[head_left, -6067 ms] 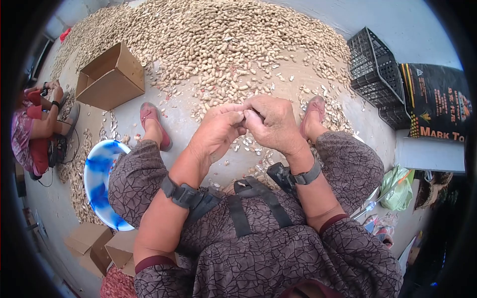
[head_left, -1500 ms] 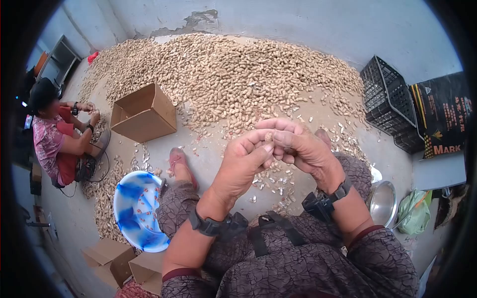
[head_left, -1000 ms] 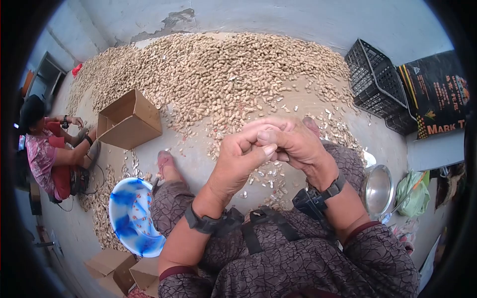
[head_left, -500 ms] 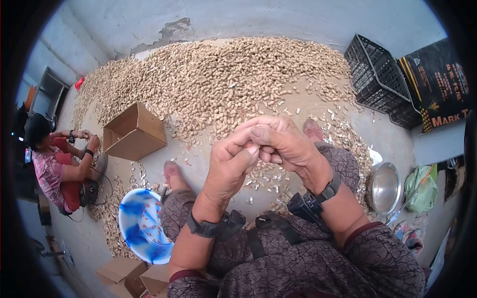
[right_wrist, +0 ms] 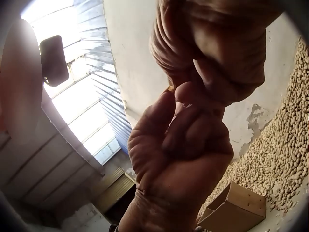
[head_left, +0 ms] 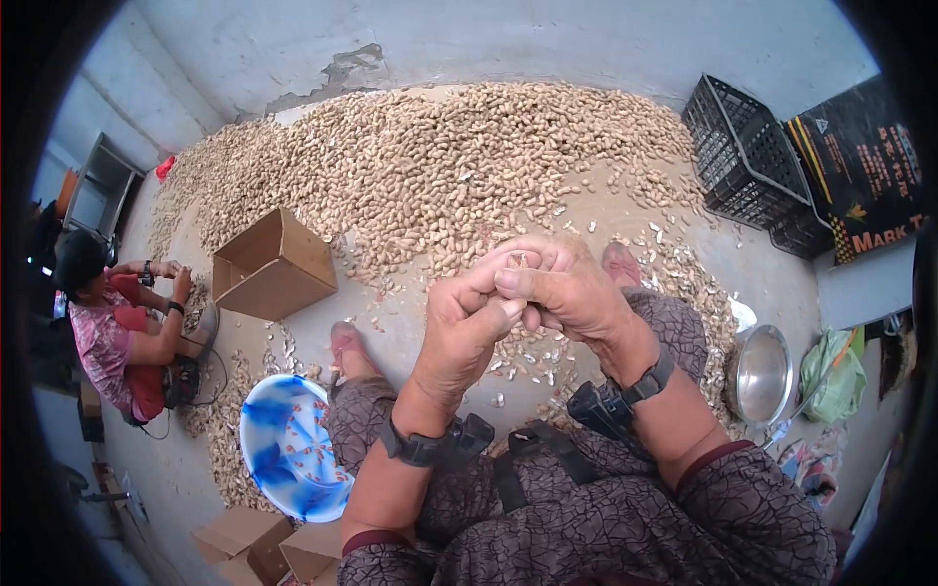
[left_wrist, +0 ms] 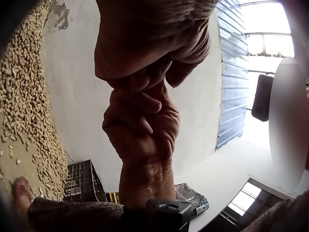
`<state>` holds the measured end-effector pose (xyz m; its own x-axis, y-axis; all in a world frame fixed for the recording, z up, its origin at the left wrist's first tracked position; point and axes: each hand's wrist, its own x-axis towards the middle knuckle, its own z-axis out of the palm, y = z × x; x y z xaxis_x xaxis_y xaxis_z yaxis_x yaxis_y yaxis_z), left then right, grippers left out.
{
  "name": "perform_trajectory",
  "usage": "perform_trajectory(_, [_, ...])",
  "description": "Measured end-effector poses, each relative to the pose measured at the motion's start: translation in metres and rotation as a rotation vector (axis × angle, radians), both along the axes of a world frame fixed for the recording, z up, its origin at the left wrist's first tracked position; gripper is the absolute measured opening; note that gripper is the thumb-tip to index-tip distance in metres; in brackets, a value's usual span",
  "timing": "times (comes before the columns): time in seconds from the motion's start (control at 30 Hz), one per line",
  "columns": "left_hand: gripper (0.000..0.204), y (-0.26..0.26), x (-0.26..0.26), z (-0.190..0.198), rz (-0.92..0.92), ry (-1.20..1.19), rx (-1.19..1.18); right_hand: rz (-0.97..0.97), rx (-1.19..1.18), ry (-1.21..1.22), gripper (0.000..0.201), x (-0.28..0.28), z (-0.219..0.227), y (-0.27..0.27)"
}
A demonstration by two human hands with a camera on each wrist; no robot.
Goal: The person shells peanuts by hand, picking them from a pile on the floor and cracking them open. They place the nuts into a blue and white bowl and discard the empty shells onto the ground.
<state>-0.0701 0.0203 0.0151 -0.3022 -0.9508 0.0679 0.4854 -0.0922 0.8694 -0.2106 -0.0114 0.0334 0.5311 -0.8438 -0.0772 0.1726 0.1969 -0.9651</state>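
Note:
My two hands meet in front of me in the head view, over the floor before the heap of peanuts (head_left: 420,166). Between their fingertips a peanut (head_left: 518,261) shows as a small pale and pinkish bit, mostly covered by thumbs and fingers. The left hand (head_left: 464,317) pinches it from the left with thumb and curled fingers. From the other side the right hand (head_left: 581,293) pinches it, thumb laid across the top. In both wrist views the fingers of the two hands overlap and hide most of it. A blue and white basin (head_left: 251,430) with reddish kernels stands beside the left knee.
A cardboard box (head_left: 293,264) stands at the heap's near left edge. Broken shells (head_left: 528,356) litter the floor between the feet. On the right are a black crate (head_left: 738,146), a metal bowl (head_left: 762,376) and a green bag (head_left: 831,376). Another person (head_left: 122,332) squats at left.
A whole peanut showed between the fingertips 1.5 s ago; fingers then closed over it, and now a pinkish bit shows there. Since 6.1 s ago the view has tilted up and the metal bowl shows.

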Motion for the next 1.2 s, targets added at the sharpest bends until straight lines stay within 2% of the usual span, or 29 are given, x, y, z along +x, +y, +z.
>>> perform_trajectory(0.07, [0.036,-0.004,0.008,-0.012,-0.096,0.140,0.022,-0.016,-0.032,0.029,0.020,0.002,-0.006,-0.002])
perform_trajectory(0.1, [0.036,-0.004,0.007,-0.011,-0.095,0.135,0.020,-0.034,-0.062,0.061,0.018,0.003,-0.010,-0.003])
perform_trajectory(0.2, [0.033,-0.006,0.000,-0.007,0.004,0.089,0.128,-0.076,-0.186,0.182,0.016,0.007,-0.019,-0.007])
perform_trajectory(0.27, [0.029,-0.008,-0.002,-0.010,0.084,0.094,0.177,-0.083,-0.184,0.157,0.016,0.009,-0.014,-0.005])
perform_trajectory(0.33, [0.028,-0.009,-0.004,-0.010,0.118,0.076,0.175,-0.090,-0.181,0.136,0.016,0.007,-0.012,-0.005])
perform_trajectory(0.43, [0.026,-0.010,-0.006,-0.008,0.199,-0.011,0.119,-0.050,-0.230,0.262,0.016,-0.004,-0.004,-0.010])
perform_trajectory(0.5, [0.024,-0.009,-0.003,-0.010,0.271,-0.131,0.073,-0.091,0.015,0.071,0.021,-0.007,0.010,-0.006])
perform_trajectory(0.67, [0.028,-0.009,-0.018,-0.013,0.368,-0.255,-0.105,-0.050,0.178,-0.079,0.028,-0.005,-0.015,-0.015])
perform_trajectory(0.77, [0.028,-0.008,-0.018,-0.014,0.394,-0.278,-0.121,-0.038,0.266,-0.233,0.020,0.000,-0.021,-0.017])
perform_trajectory(1.03, [0.026,-0.015,-0.020,-0.023,0.549,-0.222,-0.050,-0.142,0.259,-0.217,0.015,0.026,-0.026,-0.016])
perform_trajectory(1.1, [0.027,-0.022,-0.020,-0.034,0.621,-0.145,-0.054,-0.208,0.181,-0.195,0.013,0.031,-0.028,-0.016])
perform_trajectory(1.13, [0.027,-0.023,-0.019,-0.036,0.625,-0.139,-0.041,-0.205,0.191,-0.184,0.013,0.032,-0.027,-0.015])
perform_trajectory(1.2, [0.027,-0.024,-0.017,-0.035,0.598,0.027,0.074,-0.221,0.147,-0.132,0.011,0.033,-0.023,-0.014])
